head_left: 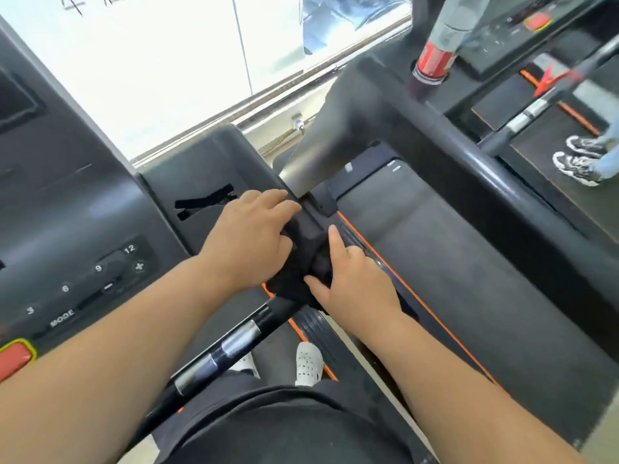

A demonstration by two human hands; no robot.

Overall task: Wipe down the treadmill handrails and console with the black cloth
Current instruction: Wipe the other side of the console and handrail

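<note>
Handrail joint, right of console.
- Black cloth bunched round the handrail where it meets the console arm, between the 2 hands.
- Left hand: fingers curled over the joint at the cloth's upper edge, a closed grip on the rail. Can't tell if any cloth is under it.
- Right hand: thumb on the near side of the cloth, index laid straight along it, other fingers bent over the far side. Closed grip on the cloth.
- Silver sensor plates lower on the rail look unwiped. Judgement only.

Risks from here:
- Cloth is wadded, not flat. A slide down the rail could roll it off or clean only a stripe.
- Speed buttons and red stop button sit close to the left forearm. A careless sweep onto the console could press 1 and start the belt, with the white shoe standing by it.
- Neighbour's shoes on the next treadmill, well apart. No conflict seen.
</note>
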